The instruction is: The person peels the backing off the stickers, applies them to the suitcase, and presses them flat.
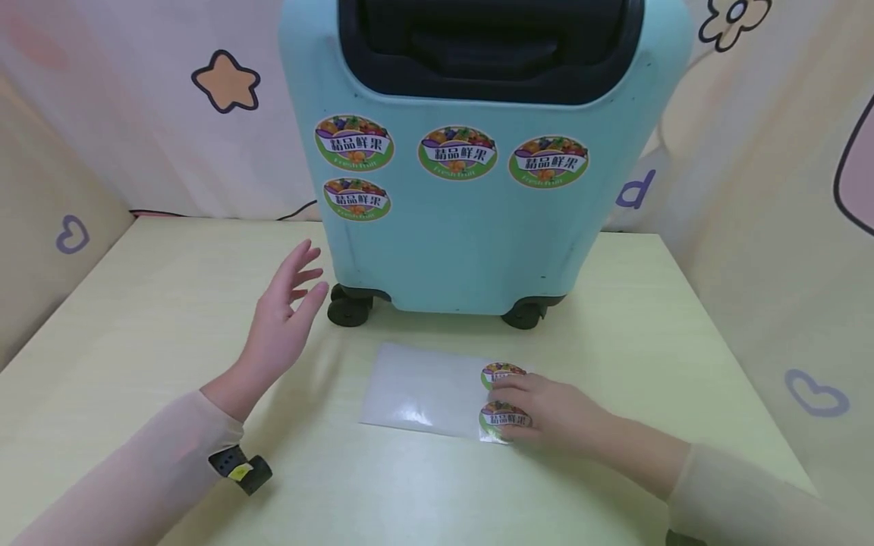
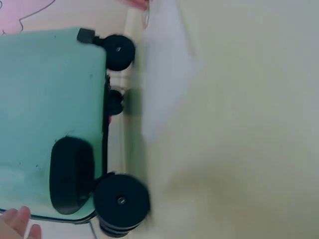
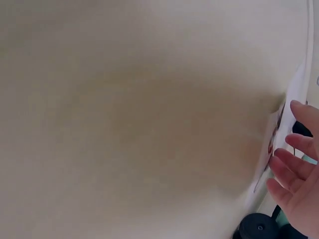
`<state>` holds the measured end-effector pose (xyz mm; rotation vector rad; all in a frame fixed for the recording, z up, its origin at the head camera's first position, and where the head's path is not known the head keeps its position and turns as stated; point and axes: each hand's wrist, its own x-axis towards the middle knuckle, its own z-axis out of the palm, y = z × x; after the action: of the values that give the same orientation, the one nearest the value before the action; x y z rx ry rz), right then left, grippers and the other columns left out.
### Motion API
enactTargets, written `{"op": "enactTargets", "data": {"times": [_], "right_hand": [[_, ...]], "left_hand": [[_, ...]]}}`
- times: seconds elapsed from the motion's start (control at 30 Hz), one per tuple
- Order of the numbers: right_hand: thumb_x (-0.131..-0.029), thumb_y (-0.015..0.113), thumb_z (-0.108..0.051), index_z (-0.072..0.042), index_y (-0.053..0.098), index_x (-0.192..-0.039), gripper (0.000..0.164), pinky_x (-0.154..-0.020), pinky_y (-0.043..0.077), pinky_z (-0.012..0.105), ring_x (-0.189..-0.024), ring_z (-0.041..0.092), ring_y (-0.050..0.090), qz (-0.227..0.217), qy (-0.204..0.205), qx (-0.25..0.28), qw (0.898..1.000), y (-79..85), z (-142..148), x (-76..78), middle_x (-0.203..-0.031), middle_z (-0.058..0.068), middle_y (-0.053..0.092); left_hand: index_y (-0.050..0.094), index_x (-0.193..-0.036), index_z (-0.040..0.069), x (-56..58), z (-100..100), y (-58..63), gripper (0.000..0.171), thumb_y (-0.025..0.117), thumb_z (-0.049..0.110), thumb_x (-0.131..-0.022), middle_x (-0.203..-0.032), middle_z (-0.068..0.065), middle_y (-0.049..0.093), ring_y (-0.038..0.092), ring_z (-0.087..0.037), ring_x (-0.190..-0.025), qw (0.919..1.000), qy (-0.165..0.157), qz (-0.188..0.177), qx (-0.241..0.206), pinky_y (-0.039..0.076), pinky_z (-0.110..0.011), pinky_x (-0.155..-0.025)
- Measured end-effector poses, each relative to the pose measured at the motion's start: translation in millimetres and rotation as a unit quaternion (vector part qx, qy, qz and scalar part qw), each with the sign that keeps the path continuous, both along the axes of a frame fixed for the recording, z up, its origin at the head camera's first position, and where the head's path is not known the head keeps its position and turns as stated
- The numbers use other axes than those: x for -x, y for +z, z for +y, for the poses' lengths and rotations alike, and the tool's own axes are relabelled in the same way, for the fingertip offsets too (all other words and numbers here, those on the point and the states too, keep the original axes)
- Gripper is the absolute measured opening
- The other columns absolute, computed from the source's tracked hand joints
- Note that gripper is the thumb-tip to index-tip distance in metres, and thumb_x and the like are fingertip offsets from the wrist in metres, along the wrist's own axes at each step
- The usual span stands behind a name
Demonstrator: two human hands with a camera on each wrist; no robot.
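A light-blue suitcase (image 1: 464, 250) stands upright on its black wheels. Three oval fruit stickers run in a row across its front, and another fruit sticker (image 1: 357, 199) sits below the left one. In front lies a white sticker sheet (image 1: 423, 390) with two fruit stickers at its right end, the nearer sticker (image 1: 504, 415) partly covered by fingers. My right hand (image 1: 556, 409) is over that end, fingers loosely extended; whether they touch the sheet is unclear. My left hand (image 1: 283, 326) is raised beside the suitcase's lower left corner, fingers spread, holding nothing.
The pale table (image 1: 136, 318) is bordered by patterned cloth walls (image 1: 136, 129) at the back and sides. One suitcase wheel (image 1: 350, 307) stands just right of my left hand. A black wristband (image 1: 240, 470) is on the left sleeve.
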<state>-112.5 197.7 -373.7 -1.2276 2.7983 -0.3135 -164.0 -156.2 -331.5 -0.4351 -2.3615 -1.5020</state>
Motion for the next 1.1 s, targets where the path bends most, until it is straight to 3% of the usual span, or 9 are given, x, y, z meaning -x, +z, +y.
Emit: {"op": "enactTargets", "data": {"times": [0.1,0.37,0.47,0.7,0.87,1.1], "right_hand": [[-0.084,0.068,-0.029,-0.014,0.063,-0.11,0.03,-0.077,0.051,0.036,-0.107,0.021,0.056,0.028,0.005,0.004,1.0,-3.3,-1,-4.6,-0.118,0.002,0.059],[-0.08,0.072,-0.03,-0.013,0.063,-0.117,0.042,-0.077,0.051,0.038,-0.11,0.024,0.054,0.017,-0.014,-0.026,0.999,-3.2,-5,-10.0,-0.124,0.005,0.057],[-0.08,0.071,-0.027,-0.012,0.063,-0.117,0.041,-0.076,0.052,0.037,-0.108,0.023,0.056,0.03,-0.008,-0.019,0.999,-4.3,-7,-9.6,-0.123,0.005,0.058],[-0.081,0.068,-0.02,-0.01,0.062,-0.116,0.037,-0.061,0.052,0.03,-0.085,0.018,0.066,0.057,0.011,-0.007,0.998,-6.6,-14,-5.5,-0.118,0.007,0.062],[-0.08,0.066,-0.014,-0.011,0.062,-0.114,0.034,-0.052,0.047,0.024,-0.064,0.007,0.058,0.053,0.001,0.021,0.998,-8.5,-19,-3.3,-0.1,0.001,0.067],[-0.082,0.066,-0.016,-0.011,0.062,-0.116,0.035,-0.056,0.049,0.028,-0.073,0.013,0.064,0.047,-0.024,0.024,0.998,-6.7,-24,-0.1,-0.099,0.005,0.068]], "left_hand": [[0.022,-0.148,0.01,-12.8,-3,-4.3,0.056,0.047,0.019,-0.098,-0.144,-0.008,0.038,0.044,-0.026,-0.124,0.9984,-0.015,-0.055,-0.004,0.037,-0.039,-0.098],[0.027,-0.145,0.007,-38.7,5,-11.8,0.051,0.047,0.016,-0.099,-0.14,-0.015,0.04,0.046,-0.03,-0.122,0.9815,-0.069,-0.169,-0.056,0.035,-0.046,-0.101],[0.031,-0.143,0.006,-47.6,13,-14.5,0.049,0.048,0.018,-0.098,-0.139,-0.016,0.042,0.048,-0.03,-0.121,0.9741,-0.094,-0.196,-0.063,0.036,-0.047,-0.1],[0.038,-0.138,0.004,-62.2,32,-25.2,0.043,0.047,0.017,-0.098,-0.136,-0.018,0.045,0.051,-0.031,-0.117,0.9505,-0.148,-0.261,-0.081,0.037,-0.048,-0.098],[0.045,-0.133,0.003,-69.6,44,-29.6,0.04,0.047,0.02,-0.098,-0.132,-0.013,0.051,0.056,-0.025,-0.111,0.9366,-0.172,-0.296,-0.075,0.04,-0.045,-0.096],[0.054,-0.123,-0.002,-80.4,63,-32.9,0.035,0.049,0.021,-0.097,-0.119,-0.012,0.059,0.061,-0.023,-0.104,0.9142,-0.223,-0.328,-0.083,0.044,-0.043,-0.091]]}}
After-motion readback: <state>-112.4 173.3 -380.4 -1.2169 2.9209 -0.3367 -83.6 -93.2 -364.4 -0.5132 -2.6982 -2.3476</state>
